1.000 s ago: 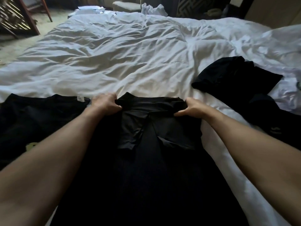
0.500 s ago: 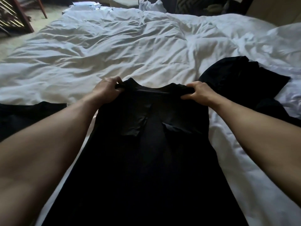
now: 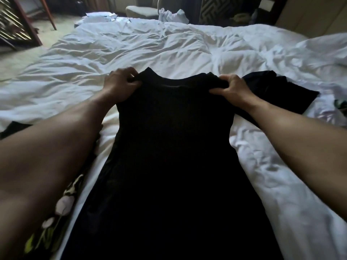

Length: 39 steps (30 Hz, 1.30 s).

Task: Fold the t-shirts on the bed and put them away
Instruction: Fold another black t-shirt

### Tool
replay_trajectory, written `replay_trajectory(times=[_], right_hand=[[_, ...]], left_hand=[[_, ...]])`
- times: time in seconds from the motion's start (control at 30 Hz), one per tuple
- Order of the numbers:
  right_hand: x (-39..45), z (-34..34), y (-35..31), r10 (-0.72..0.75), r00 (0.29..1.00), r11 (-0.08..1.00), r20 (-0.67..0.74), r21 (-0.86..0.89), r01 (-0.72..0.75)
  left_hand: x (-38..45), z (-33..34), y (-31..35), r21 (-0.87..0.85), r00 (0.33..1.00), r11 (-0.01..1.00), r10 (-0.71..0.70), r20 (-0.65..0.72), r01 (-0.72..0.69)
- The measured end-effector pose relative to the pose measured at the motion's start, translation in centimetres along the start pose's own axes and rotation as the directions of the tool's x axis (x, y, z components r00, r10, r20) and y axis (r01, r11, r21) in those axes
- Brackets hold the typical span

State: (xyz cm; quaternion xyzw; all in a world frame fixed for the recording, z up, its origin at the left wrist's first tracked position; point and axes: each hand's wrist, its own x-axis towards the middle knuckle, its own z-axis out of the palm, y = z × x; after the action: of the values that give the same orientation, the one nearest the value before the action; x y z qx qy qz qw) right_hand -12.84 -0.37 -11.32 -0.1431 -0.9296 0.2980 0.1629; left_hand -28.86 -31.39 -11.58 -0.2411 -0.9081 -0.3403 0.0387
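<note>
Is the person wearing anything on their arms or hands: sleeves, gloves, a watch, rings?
No. Both forearms are bare as far as the frame shows, with no sleeves, gloves, watch or bracelet. The left hand and right hand show no clear rings; the picture is too dim for fine detail.

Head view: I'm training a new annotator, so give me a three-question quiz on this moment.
1. True or false: both hands grip the black shirt.
2. What lies right of the right hand? A) black garment B) pillow C) towel
3. What does the shirt lie on?

Key:
1. True; the left hand and the right hand each grip a shoulder.
2. A, the black garment.
3. The bed's white sheet.
</note>
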Motion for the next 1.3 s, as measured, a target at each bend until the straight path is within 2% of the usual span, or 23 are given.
replay_trajectory(times=[0.13, 0.3, 0.4, 0.57, 0.67, 0.77, 1.07, 1.2, 1.3], right_hand=[[-4.7, -0.7, -0.5, -0.024, 0.999, 0.979, 0.042, 0.201, 0.015], [-11.8, -1.3, -1.1, -0.057, 0.997, 0.964, 0.059, 0.264, 0.039], [-17.2, -1.5, -1.8, -0.104, 0.994, 0.978, 0.038, 0.187, 0.095], [-28.4, 0.5, -2.2, -0.215, 0.975, 0.977, -0.058, -0.013, 0.215], [-34.6, 2.2, -1.4, -0.230, 0.973, 0.973, -0.031, -0.017, 0.230], [-39.0, 3.5, -0.8, -0.290, 0.956, 0.955, -0.045, -0.079, 0.286], [-44.7, 4.2, -0.3, -0.427, 0.901, 0.871, -0.068, -0.300, 0.390], [-46.3, 4.1, 0.2, -0.451, 0.892, 0.820, -0.016, -0.402, 0.407], [-47.2, 4.0, 0.6, -0.443, 0.894, 0.786, 0.063, -0.452, 0.421]], left_hand=[[-4.1, -1.3, -0.7, -0.143, 0.999, 0.989, 0.038, 0.003, -0.037], [-11.3, -3.6, -1.0, -0.222, 0.988, 0.969, 0.131, 0.078, -0.111], [-16.4, -4.8, -1.5, -0.190, 0.973, 0.966, 0.200, 0.118, -0.176], [-27.2, -4.1, -3.6, -0.107, 0.948, 0.946, 0.313, 0.053, -0.307], [-34.0, -2.6, -5.7, -0.061, 0.907, 0.909, 0.415, 0.074, -0.411], [-39.3, -1.7, -6.7, 0.017, 0.905, 0.908, 0.416, 0.095, -0.419], [-45.4, -2.6, -5.9, 0.190, 0.840, 0.818, 0.526, 0.132, -0.543], [-46.8, -2.0, -6.7, 0.233, 0.827, 0.794, 0.544, 0.139, -0.561], [-47.4, -1.9, -7.0, 0.248, 0.843, 0.806, 0.521, 0.131, -0.537]])
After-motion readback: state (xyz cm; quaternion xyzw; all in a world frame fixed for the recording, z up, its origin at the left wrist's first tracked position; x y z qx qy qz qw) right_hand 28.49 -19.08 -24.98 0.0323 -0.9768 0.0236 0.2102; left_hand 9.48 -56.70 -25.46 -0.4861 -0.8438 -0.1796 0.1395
